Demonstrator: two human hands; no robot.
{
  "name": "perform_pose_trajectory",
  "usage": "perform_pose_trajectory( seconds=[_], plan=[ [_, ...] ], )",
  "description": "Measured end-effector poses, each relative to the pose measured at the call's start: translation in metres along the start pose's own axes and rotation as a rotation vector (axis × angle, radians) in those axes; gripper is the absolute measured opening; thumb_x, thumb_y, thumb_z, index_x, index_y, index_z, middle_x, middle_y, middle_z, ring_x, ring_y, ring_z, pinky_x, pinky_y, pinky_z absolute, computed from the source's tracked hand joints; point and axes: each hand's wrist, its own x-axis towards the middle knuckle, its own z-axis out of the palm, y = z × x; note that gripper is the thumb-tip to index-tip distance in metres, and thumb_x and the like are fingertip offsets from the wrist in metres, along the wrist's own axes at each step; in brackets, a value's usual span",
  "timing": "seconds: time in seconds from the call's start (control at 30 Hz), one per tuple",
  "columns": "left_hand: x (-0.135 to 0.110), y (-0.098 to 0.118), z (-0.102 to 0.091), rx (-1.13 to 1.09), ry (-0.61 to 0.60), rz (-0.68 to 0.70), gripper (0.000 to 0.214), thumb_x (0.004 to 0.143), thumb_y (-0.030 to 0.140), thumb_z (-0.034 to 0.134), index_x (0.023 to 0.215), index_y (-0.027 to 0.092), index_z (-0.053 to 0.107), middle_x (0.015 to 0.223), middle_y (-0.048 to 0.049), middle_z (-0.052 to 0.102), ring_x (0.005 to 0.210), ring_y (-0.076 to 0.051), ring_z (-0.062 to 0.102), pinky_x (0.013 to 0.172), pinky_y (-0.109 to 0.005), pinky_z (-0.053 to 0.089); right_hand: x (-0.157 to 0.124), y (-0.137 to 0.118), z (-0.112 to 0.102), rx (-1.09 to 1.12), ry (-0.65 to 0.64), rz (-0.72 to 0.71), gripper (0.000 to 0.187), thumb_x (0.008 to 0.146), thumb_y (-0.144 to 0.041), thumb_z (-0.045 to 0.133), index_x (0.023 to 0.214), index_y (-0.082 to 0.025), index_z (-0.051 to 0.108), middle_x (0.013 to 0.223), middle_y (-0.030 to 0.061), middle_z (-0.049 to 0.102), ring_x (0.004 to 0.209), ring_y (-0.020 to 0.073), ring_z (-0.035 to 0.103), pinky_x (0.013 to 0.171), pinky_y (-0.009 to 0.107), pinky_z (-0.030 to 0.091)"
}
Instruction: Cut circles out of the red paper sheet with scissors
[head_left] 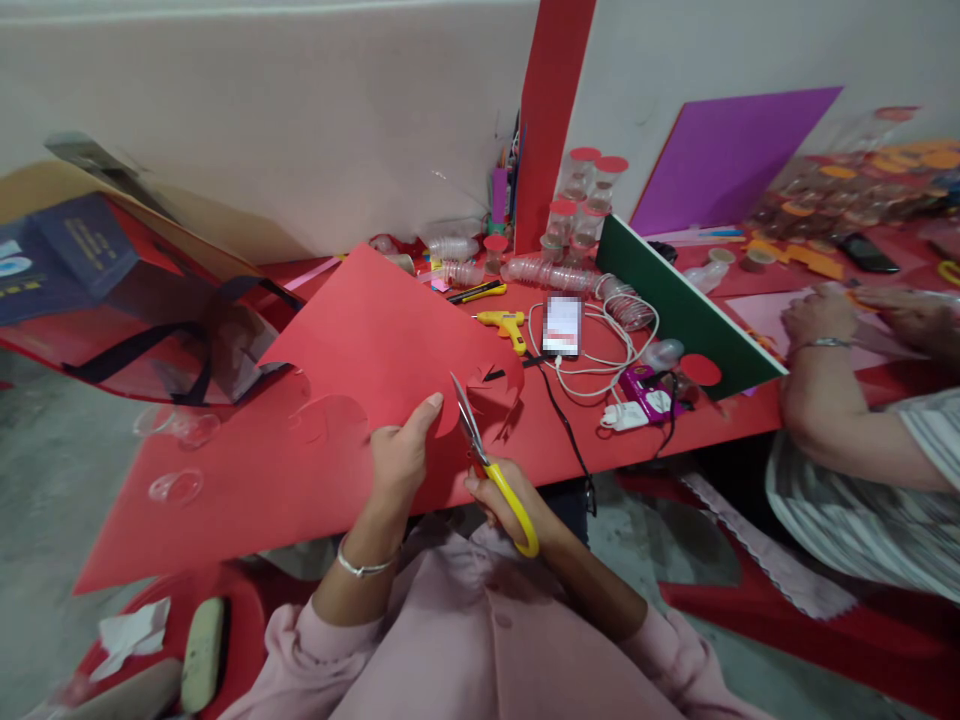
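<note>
My left hand (401,445) grips the lower edge of a large red paper sheet (375,335), thumb on top. Curved pieces are cut out of the sheet's near edges. Scissors (508,500) with yellow handles are in my right hand (495,495), just right of my left hand. Their metal blades point up and away, lying at the sheet's cut edge. Curled red scraps hang by the blades. Beyond the sheet, a yellow glue gun (506,325) lies on the red table (247,510).
A phone (562,325) lies among white cables. A green board (682,310) stands on edge to the right, near a power strip (628,415). Clear plastic cups (581,180) with red tops are stacked behind. Another person's hands (821,315) work farther right. A bag (127,270) stands left.
</note>
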Motion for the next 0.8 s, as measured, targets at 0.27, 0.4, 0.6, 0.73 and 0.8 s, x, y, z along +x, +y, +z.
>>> perform_pose_trajectory(
  seconds=[0.27,0.4,0.6,0.73,0.8],
  plan=[
    [0.008,-0.012,-0.002,-0.058,0.023,0.041,0.044,0.059,0.042,0.091,0.052,0.019,0.054,0.058,0.0046,0.048,0.057,-0.010,0.044,0.057,-0.026,0.044,-0.002,-0.006,-0.003,-0.003,-0.015,-0.023,0.030,0.092,-0.038,0.057,0.070,-0.022,0.045,0.057,-0.0037,0.046,0.056,0.0130,0.043,0.053,0.025,0.033],
    [0.008,-0.012,-0.004,-0.062,0.005,0.054,0.038,0.061,0.040,0.091,0.055,0.018,0.060,0.059,0.0036,0.053,0.059,-0.011,0.048,0.061,-0.027,0.048,-0.003,-0.003,-0.003,0.007,-0.022,-0.018,0.031,0.093,-0.040,0.057,0.070,-0.022,0.046,0.057,-0.0028,0.046,0.058,0.0135,0.043,0.053,0.024,0.033],
    [0.007,-0.010,-0.005,-0.052,-0.002,0.049,0.036,0.062,0.040,0.091,0.057,0.016,0.063,0.059,0.0025,0.055,0.058,-0.011,0.050,0.061,-0.027,0.049,-0.004,-0.001,-0.003,0.011,-0.036,-0.015,0.032,0.093,-0.039,0.057,0.068,-0.022,0.046,0.058,-0.0029,0.046,0.058,0.0132,0.043,0.054,0.025,0.033],
    [0.007,-0.010,-0.005,-0.020,0.020,0.034,0.036,0.061,0.038,0.090,0.054,0.018,0.061,0.054,0.0021,0.053,0.061,-0.015,0.055,0.059,-0.027,0.049,-0.005,-0.001,-0.003,0.014,-0.031,-0.012,0.031,0.092,-0.039,0.058,0.069,-0.022,0.048,0.058,-0.0029,0.047,0.058,0.0133,0.043,0.054,0.025,0.032],
    [0.008,-0.010,-0.006,-0.005,0.024,0.027,0.037,0.060,0.038,0.090,0.052,0.019,0.058,0.051,0.0025,0.049,0.061,-0.016,0.057,0.058,-0.027,0.049,-0.005,0.000,-0.003,0.013,-0.034,-0.001,0.032,0.092,-0.039,0.058,0.068,-0.022,0.047,0.058,-0.0031,0.046,0.057,0.0130,0.043,0.054,0.025,0.032]
  ],
)
